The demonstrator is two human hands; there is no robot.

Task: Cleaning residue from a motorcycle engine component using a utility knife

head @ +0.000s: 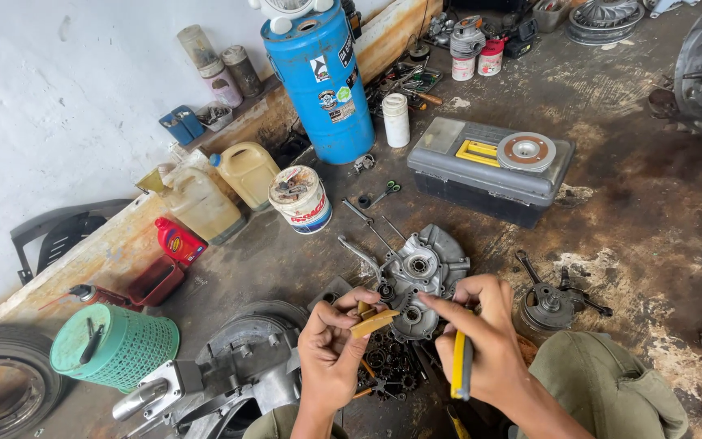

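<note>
Left hand (331,349) grip pinches tan strip (373,323); right hand (481,337) clamps yellow-handled tool (459,364).

A tall blue drum (321,81) stands against the white wall (58,106) and serves as the landmark. Just right of its base stands a small white bottle (396,119). Further right lies a grey toolbox (481,175) with a round metal disc (526,151) on its lid. Left of the drum's foot sit a yellowish jerrycan (247,171), a paler jug (201,205) and a white paint tub (301,197). Further left and nearer the camera lie a red bottle (177,241), a green plastic basket (115,345) and a tyre (6,378). The concrete floor (652,219) is stained and oily.
</note>
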